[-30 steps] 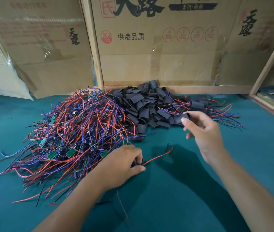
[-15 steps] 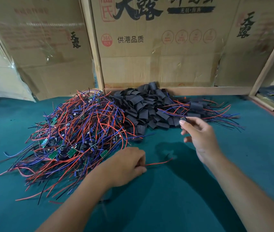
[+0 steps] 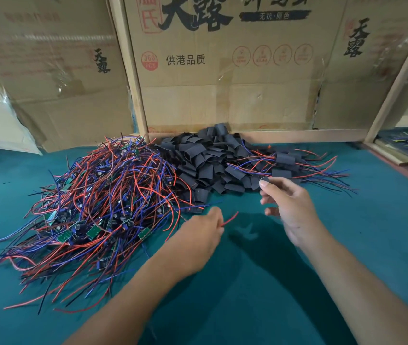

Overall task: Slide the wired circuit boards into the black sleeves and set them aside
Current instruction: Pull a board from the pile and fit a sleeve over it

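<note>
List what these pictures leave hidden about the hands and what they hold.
- Head view: the left hand covers whatever the red wire leads to.
- Head view: the right hand pinches something dark, too small to confirm as a sleeve.
- Head view: the left hand's fingertips are motion-blurred.

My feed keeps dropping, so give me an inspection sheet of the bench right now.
Surface: green mat.
Job's things: tangled boards at left; loose sleeves heaped behind; sleeved boards at right.
Clutter: nothing seen.
Grippers: left hand grips a red wire; right hand pinches a sleeve.
Cables: red, blue and black leads on every board.
Surroundings: cardboard boxes in wooden framing.
</note>
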### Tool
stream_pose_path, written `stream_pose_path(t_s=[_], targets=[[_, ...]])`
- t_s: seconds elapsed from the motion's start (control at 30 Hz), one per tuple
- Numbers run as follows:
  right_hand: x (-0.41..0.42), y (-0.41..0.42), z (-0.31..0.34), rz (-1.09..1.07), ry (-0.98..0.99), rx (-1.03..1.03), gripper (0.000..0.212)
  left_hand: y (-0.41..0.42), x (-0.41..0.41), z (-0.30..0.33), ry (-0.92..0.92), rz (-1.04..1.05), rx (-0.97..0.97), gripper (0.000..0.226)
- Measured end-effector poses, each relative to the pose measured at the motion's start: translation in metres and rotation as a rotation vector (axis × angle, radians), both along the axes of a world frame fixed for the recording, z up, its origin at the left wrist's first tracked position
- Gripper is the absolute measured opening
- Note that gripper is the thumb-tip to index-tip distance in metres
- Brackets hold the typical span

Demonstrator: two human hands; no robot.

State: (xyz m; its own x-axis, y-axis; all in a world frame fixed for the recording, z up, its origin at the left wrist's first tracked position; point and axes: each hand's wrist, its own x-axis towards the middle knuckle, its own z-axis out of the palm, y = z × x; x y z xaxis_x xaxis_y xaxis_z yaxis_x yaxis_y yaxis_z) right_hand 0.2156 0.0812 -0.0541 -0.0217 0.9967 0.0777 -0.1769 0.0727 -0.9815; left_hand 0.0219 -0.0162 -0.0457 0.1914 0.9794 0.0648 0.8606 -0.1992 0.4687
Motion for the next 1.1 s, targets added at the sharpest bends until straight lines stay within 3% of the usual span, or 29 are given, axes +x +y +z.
stream_pose_path(t_s=[0.07,0.2,0.33,0.53,0.73,1.1], targets=[[-0.001,-0.002,0.001,0.059,0.042,-0.072,0.005,0.000,-0.007,-0.001,-0.277,0.048,0.012,0.007],[-0.008,-0.010,0.004,0.211,0.130,-0.232,0.010,0.001,-0.010,-0.003,-0.497,0.074,0.066,0.025],[-0.018,-0.018,0.004,0.326,0.192,-0.386,0.036,0.001,-0.011,-0.002,-0.519,0.070,0.112,0.031],[-0.024,-0.020,0.002,0.389,0.259,-0.528,0.039,0.002,-0.010,-0.003,-0.667,0.065,0.050,0.037],[-0.024,-0.022,0.003,0.429,0.349,-0.512,0.030,0.002,-0.009,0.000,-0.846,0.102,-0.032,0.044],[-0.023,-0.024,0.006,0.490,0.392,-0.423,0.053,0.001,-0.010,0.004,-0.976,0.118,-0.137,0.038]])
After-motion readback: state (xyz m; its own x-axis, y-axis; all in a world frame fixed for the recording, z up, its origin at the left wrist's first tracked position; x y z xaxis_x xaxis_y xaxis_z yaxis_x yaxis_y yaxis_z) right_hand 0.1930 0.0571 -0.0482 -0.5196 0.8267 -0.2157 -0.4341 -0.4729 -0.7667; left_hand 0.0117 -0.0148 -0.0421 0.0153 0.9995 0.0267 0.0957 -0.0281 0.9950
